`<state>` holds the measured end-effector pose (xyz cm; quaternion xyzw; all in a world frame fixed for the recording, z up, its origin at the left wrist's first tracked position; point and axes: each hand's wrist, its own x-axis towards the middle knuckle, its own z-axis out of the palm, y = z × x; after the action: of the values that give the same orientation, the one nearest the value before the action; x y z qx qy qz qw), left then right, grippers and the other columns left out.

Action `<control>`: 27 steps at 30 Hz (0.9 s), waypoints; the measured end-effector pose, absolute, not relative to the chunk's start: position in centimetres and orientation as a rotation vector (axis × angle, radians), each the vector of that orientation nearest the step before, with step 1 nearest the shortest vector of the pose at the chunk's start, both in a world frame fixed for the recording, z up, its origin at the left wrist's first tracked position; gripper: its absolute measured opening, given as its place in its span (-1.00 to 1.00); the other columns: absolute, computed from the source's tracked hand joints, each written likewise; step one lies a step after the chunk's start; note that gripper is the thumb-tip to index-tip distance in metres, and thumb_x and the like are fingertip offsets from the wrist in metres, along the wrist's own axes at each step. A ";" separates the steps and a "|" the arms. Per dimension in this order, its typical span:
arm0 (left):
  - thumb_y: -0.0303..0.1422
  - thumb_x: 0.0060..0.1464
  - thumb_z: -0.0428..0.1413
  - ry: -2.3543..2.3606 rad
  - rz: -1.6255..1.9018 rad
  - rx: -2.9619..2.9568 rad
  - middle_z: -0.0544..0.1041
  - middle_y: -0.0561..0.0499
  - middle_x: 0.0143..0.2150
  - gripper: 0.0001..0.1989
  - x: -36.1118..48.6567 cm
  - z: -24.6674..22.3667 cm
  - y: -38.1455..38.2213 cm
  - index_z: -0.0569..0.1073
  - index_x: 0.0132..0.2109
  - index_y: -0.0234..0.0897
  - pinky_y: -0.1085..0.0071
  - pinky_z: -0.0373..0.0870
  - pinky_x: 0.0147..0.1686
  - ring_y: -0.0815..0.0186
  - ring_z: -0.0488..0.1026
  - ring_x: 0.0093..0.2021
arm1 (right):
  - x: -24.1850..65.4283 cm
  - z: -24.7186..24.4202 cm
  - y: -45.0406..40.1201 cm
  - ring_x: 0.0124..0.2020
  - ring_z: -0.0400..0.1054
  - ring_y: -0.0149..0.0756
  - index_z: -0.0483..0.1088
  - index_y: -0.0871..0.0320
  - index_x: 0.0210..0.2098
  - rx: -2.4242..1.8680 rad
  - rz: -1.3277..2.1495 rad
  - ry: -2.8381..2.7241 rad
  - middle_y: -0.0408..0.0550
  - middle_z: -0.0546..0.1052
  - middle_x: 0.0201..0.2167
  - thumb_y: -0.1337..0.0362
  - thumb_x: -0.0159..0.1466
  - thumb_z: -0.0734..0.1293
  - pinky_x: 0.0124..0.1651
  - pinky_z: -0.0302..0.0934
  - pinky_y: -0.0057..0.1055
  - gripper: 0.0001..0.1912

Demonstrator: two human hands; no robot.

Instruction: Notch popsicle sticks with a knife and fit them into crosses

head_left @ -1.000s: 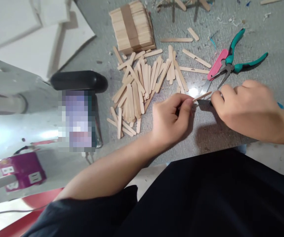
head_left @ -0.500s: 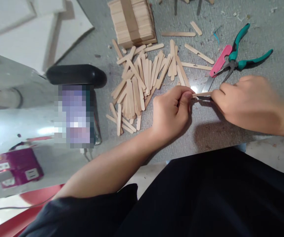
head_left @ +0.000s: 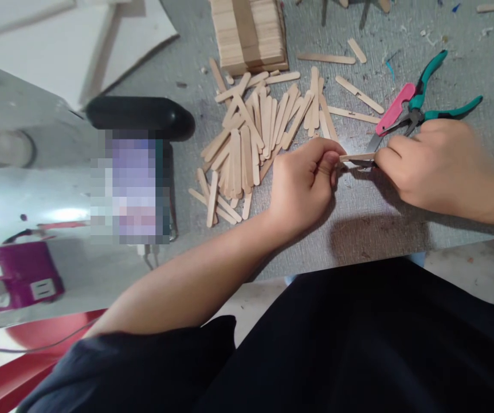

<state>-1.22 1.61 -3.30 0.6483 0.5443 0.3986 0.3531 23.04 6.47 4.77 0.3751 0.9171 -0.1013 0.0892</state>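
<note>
A pale wooden craft stick (head_left: 357,156) spans the gap between my two hands, just above the table near its front edge. My left hand (head_left: 309,180) is closed, with thumb and fingers pinching the stick's left end. Around the right end, my right hand (head_left: 436,169) curls its fingers; its fingertips are partly hidden. A dark, narrow shape, maybe a shadow, shows under the stick. Just beyond my right hand lie pliers (head_left: 414,115) with green handles and a pink-handled folding knife (head_left: 395,109), its blade out.
Left of my hands is a loose pile of craft sticks (head_left: 242,155), with a banded bundle of sticks (head_left: 249,34) behind. Notched sticks (head_left: 359,94) lie near the pliers. Farther left are a black case (head_left: 139,117), a blurred phone (head_left: 135,189) and a purple power socket (head_left: 19,278).
The whole view has shifted slightly, so most objects on the table appear farther right and higher. Both hands keep their grip on the stick, with little change between them.
</note>
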 end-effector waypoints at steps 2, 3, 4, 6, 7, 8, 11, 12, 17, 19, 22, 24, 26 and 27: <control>-0.12 0.66 0.10 1.448 1.058 1.611 0.59 0.06 -0.45 -0.67 -1.5 -3.4 2.1 0.62 -0.12 -0.08 0.19 0.56 -0.32 0.25 0.58 -0.42 | 23.0 5.4 6.3 -0.42 -0.03 -0.22 0.56 0.10 -0.29 1.090 -0.224 2.738 0.10 0.51 -0.40 0.28 0.57 0.15 -0.20 -0.17 -0.07 -0.59; -0.10 0.66 0.11 1.472 1.081 1.574 0.59 0.06 -0.45 -0.67 -1.6 -3.5 2.3 0.61 -0.12 -0.07 0.20 0.58 -0.33 0.24 0.59 -0.42 | 22.9 5.7 6.2 -0.43 -0.09 -0.21 0.55 0.08 -0.31 1.082 -0.186 2.748 0.08 0.50 -0.41 0.27 0.58 0.12 -0.21 -0.17 -0.08 -0.56; -0.08 0.66 0.12 1.491 1.107 1.541 0.59 0.06 -0.45 -0.67 -1.8 -3.6 2.6 0.60 -0.12 -0.07 0.20 0.59 -0.34 0.24 0.59 -0.42 | 22.9 5.9 6.1 -0.43 -0.11 -0.21 0.54 0.07 -0.32 1.079 -0.160 2.762 0.07 0.50 -0.41 0.25 0.59 0.10 -0.22 -0.17 -0.09 -0.53; -0.03 0.65 0.12 1.495 1.145 1.498 0.58 0.06 -0.46 -0.66 -1.9 -3.8 2.9 0.59 -0.11 -0.07 0.20 0.58 -0.38 0.23 0.57 -0.44 | 22.9 6.0 5.8 -0.43 0.00 -0.20 0.57 0.06 -0.28 1.086 -0.159 2.789 0.07 0.55 -0.38 0.17 0.63 0.08 -0.24 -0.17 -0.11 -0.49; -0.01 0.65 0.13 1.479 1.150 1.486 0.58 0.05 -0.46 -0.66 -1.9 -4.0 2.9 0.59 -0.10 -0.07 0.20 0.58 -0.39 0.23 0.56 -0.45 | 22.9 5.9 5.7 -0.43 0.08 -0.19 0.59 0.07 -0.23 1.091 -0.182 2.794 0.08 0.57 -0.36 0.13 0.64 0.07 -0.24 -0.18 -0.12 -0.48; -0.01 0.65 0.13 1.457 1.153 1.480 0.57 0.05 -0.47 -0.66 -1.9 -4.2 2.9 0.59 -0.08 -0.07 0.21 0.57 -0.40 0.23 0.56 -0.46 | 22.9 5.6 5.6 -0.43 0.16 -0.17 0.61 0.08 -0.17 1.092 -0.225 2.784 0.08 0.60 -0.34 0.10 0.64 0.08 -0.25 -0.19 -0.14 -0.49; -0.01 0.66 0.10 1.400 1.181 1.498 0.50 0.09 -0.50 -0.66 -1.7 -4.7 2.5 0.61 -0.02 -0.08 0.24 0.52 -0.41 0.26 0.51 -0.50 | 23.0 4.4 5.5 -0.46 0.21 -0.16 0.60 0.11 -0.03 1.112 -0.425 2.707 0.05 0.61 -0.35 0.07 0.65 0.11 -0.28 -0.20 -0.15 -0.53; -0.02 0.66 0.08 1.403 1.183 1.523 0.48 0.11 -0.51 -0.66 -1.7 -4.8 2.4 0.62 0.01 -0.08 0.24 0.51 -0.40 0.26 0.49 -0.50 | 23.0 4.0 5.4 -0.48 0.19 -0.16 0.59 0.12 -0.01 1.136 -0.493 2.683 0.03 0.60 -0.38 0.07 0.65 0.13 -0.29 -0.20 -0.16 -0.56; -0.17 0.57 0.16 1.530 0.982 1.805 0.64 0.01 -0.38 -0.75 -1.6 -4.2 1.4 0.70 0.06 -0.14 0.24 0.44 -0.31 0.20 0.58 -0.36 | 22.9 2.6 5.6 -0.50 0.19 -0.18 0.56 0.10 -0.02 1.308 -0.714 2.609 -0.03 0.55 -0.44 0.06 0.68 0.18 -0.26 -0.14 -0.17 -0.62; -0.23 0.52 0.19 1.569 0.894 1.905 0.69 0.00 -0.34 -0.78 -1.5 -3.8 1.1 0.73 0.03 -0.15 0.25 0.38 -0.33 0.21 0.55 -0.38 | 22.6 2.7 5.8 -0.48 0.24 -0.16 0.58 0.11 -0.02 1.321 -0.750 2.585 0.00 0.58 -0.41 0.11 0.67 0.18 -0.26 -0.12 -0.17 -0.63; -0.24 0.49 0.21 1.605 0.839 1.970 0.70 -0.01 -0.36 -0.79 -1.4 -3.4 0.9 0.75 -0.01 -0.15 0.25 0.34 -0.36 0.22 0.51 -0.42 | 22.1 3.3 6.1 -0.46 0.27 -0.14 0.60 0.11 0.01 1.278 -0.727 2.535 0.06 0.65 -0.33 0.16 0.64 0.19 -0.26 -0.11 -0.17 -0.65; -0.22 0.51 0.20 1.619 0.827 1.982 0.72 -0.03 -0.34 -0.77 -1.3 -3.4 0.8 0.74 -0.02 -0.15 0.25 0.37 -0.34 0.20 0.54 -0.40 | 21.9 3.7 6.2 -0.47 0.24 -0.14 0.60 0.11 0.03 1.230 -0.668 2.472 0.08 0.66 -0.29 0.18 0.61 0.20 -0.28 -0.11 -0.17 -0.67; -0.21 0.52 0.18 1.625 0.815 1.996 0.72 -0.05 -0.33 -0.76 -1.2 -3.5 0.7 0.74 -0.03 -0.14 0.24 0.38 -0.34 0.19 0.57 -0.38 | 21.9 3.9 6.2 -0.48 0.21 -0.14 0.59 0.10 0.03 1.192 -0.621 2.430 0.09 0.66 -0.28 0.17 0.62 0.19 -0.30 -0.12 -0.17 -0.66; -0.21 0.52 0.18 1.626 0.806 2.004 0.73 -0.05 -0.33 -0.76 -1.2 -3.5 0.6 0.74 -0.02 -0.14 0.23 0.39 -0.34 0.18 0.58 -0.38 | 21.9 3.9 6.2 -0.49 0.21 -0.14 0.58 0.10 0.02 1.183 -0.606 2.426 0.08 0.66 -0.29 0.15 0.63 0.18 -0.31 -0.12 -0.17 -0.65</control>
<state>-1.20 0.62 -3.51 0.7235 0.5871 0.2909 0.2172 21.86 6.20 3.90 0.4200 0.8617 -0.2151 0.1867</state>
